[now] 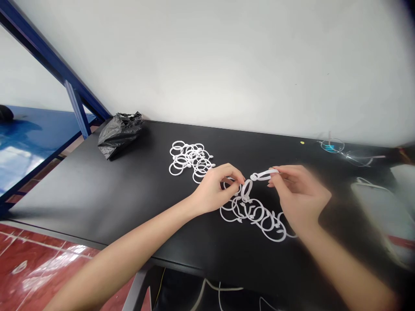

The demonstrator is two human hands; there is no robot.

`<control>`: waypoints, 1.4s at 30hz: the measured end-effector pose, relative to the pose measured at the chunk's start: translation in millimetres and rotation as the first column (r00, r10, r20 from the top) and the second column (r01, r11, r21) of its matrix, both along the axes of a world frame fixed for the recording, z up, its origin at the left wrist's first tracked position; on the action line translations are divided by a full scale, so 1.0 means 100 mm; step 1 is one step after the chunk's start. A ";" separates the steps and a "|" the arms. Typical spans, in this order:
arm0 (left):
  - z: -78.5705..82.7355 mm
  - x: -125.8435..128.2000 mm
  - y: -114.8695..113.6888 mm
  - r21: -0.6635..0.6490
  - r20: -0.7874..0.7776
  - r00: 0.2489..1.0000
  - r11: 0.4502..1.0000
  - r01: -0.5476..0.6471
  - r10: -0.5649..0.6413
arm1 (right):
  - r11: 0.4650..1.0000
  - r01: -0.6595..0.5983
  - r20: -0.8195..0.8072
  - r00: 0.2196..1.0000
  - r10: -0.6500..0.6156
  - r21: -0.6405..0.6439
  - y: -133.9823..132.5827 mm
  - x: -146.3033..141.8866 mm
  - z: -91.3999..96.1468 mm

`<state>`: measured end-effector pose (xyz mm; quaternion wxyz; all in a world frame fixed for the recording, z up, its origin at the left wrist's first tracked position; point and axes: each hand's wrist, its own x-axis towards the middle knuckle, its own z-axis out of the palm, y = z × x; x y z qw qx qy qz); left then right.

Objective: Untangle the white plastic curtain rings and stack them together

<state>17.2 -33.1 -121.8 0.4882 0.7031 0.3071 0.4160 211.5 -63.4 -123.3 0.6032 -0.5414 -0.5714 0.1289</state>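
Right hand [303, 194] fingers pinch white plastic ring [264, 174], round end [253, 176] leftward. Left hand [215, 188] fingers seemingly pinch second ring [250, 186], tilted, at loose ring pile [272, 238] on black worktop [129, 194]. Best: light grip, round end uncovered, avoid snagging pile.

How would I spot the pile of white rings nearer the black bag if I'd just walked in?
On the black table, find the crumpled black bag by the wall. Between it and the left hand lies the pile of white rings, flat and overlapping; unlike the other rings, it sits well clear of the right hand.
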 end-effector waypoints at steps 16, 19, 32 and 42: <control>0.01 0.00 -0.04 0.074 0.017 0.998 0.995 0.061 -0.062 | 0.965 -0.127 0.004 0.991 0.132 -0.229 -0.07 -0.04 0.02; 0.00 0.02 -0.05 0.208 -0.014 0.996 0.974 0.093 -0.092 | 0.946 -0.196 0.028 0.977 0.210 -0.259 -0.08 -0.03 0.01; 0.12 -0.04 -0.03 0.254 0.042 0.999 0.967 0.016 -0.028 | 0.809 -0.552 0.007 0.825 0.565 -0.202 -0.04 0.05 0.03; 0.07 -0.07 -0.01 0.107 0.122 0.992 0.994 0.021 -0.034 | 0.803 -0.574 -0.018 0.815 0.579 -0.157 -0.03 0.03 0.01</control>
